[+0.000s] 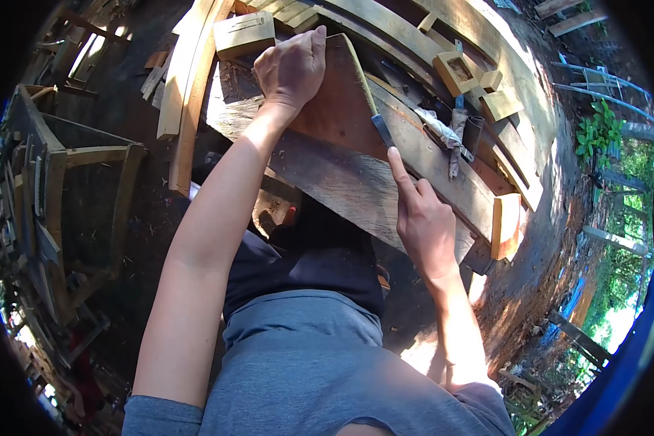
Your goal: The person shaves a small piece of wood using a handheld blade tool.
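A reddish-brown wooden board lies on the workbench, its right edge showing as a pale yellowish strip. My left hand is closed at the board's upper end, thumb uppermost; the fingers beneath are mostly hidden. My right hand is closed around a narrow tool with a flat dark-blue end. The index finger stretches along this tool, whose tip meets the board's right edge. Its handle is hidden in my palm, so the exact kind cannot be made out. A wood block sits just left of my left hand.
Long planks stick out at the bench's left. To the right lie a wooden hand plane, a cloth-wrapped item and an upright block. A wooden frame stands on the ground at left.
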`<state>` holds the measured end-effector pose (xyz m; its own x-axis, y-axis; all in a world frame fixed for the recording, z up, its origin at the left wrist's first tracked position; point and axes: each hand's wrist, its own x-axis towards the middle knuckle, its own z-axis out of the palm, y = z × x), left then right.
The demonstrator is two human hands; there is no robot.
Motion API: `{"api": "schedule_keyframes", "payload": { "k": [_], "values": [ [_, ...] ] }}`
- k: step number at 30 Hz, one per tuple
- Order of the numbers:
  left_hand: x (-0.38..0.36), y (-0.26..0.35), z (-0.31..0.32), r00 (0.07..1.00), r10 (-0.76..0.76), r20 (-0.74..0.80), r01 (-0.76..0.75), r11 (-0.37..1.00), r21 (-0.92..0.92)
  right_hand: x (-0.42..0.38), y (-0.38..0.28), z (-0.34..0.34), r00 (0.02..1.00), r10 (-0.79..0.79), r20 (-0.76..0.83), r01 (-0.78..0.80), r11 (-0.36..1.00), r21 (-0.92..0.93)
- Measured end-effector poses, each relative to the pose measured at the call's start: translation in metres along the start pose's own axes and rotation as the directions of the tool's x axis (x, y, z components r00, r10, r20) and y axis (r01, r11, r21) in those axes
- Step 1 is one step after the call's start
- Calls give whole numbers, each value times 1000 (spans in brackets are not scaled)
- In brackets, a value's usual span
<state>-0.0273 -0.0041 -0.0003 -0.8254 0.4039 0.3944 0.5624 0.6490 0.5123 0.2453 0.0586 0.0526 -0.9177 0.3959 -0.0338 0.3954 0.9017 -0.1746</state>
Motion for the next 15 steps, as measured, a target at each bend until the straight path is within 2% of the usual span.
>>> {"api": "schedule_keyframes", "payload": {
  "k": [1,4,6,10,13,15],
  "values": [
    [0,-1,2,999,21,-33,-21,1000,-15,-1,-1,0,1000,-2,-15,3,1000,6],
    [-1,0,1,1000,12,-7,-11,1000,18,14,-6,3,1000,15,-23,-15,1000,8],
    [-1,1,1,999,18,-35,-18,1000,11,29,-11,6,992,-5,-124,10,999,40],
    [0,0,1,999,33,-36,-33,999,1,30,-8,6,995,9,-102,-3,998,56],
    [0,1,0,999,27,-42,-28,1000,-11,30,-5,10,996,6,-87,5,992,127],
    [0,0,0,999,31,-22,-31,999,-12,30,-4,14,992,15,-125,28,942,333]
  ]
}}
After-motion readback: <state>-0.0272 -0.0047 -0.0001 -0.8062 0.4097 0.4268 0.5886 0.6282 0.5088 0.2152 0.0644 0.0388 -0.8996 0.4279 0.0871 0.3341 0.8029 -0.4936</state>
